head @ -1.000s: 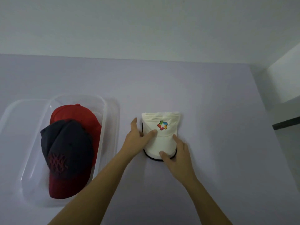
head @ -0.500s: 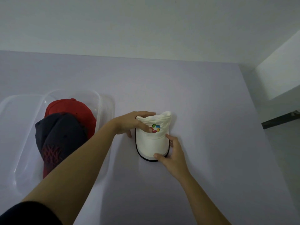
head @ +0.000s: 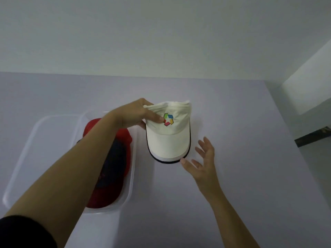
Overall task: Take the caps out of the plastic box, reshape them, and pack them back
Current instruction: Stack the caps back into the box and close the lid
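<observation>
1. Head view: the left hand pinches the folded crown of the white cap, thumb on the front panel beside the multicoloured logo, fingers curled behind. The cap seems lifted off the pale table, brim toward the camera; how high it is I cannot tell.
2. The right hand is spread and empty, fingers apart, its thumb tip touching or just beside the dark-trimmed brim edge.
3. Step in hand, as I judge it: the cap looks flattened and reshaped, and is being carried to packing.
4. The clear plastic box sits just left of the cap. A red cap and a dark navy cap lie in it, partly hidden by the left forearm.
5. The next move likely calls for swinging the white cap left over the box's near wall and setting it on the stacked caps, brim aligned with theirs.
6. Room: the box wall is the edge to clear. The table to the right and beyond is open. The box's left part appears unoccupied.
</observation>
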Demonstrator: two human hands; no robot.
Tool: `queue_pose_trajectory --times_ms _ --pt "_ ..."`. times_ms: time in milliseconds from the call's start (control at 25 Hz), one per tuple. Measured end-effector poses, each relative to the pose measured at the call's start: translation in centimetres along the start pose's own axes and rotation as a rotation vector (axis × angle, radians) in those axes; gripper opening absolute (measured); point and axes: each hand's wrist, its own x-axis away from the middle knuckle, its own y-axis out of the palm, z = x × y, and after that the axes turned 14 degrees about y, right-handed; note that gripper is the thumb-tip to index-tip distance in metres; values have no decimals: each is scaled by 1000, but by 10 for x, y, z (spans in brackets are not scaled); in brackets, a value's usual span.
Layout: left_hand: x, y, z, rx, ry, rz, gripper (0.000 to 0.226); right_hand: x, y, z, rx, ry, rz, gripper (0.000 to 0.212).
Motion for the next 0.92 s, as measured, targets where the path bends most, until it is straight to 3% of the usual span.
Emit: queue_pose_trajectory --times_ms 160,280,400,600,920 --pt "51 -78 39 -101 136 166 14 12 73 -18 194 50 -179 91" --pt "86 -128 49 -225 218 254 42 7 140 -40 461 -59 -314 96" --pt "109 -162 43 -268 267 304 57 -21 190 -58 633 -57 -326 120" --pt "121 -185 21 -276 335 337 51 -63 213 -71 810 162 -315 148" --pt "89 -195 -23 -254 378 382 32 -20 204 -75 999 -236 -225 131"
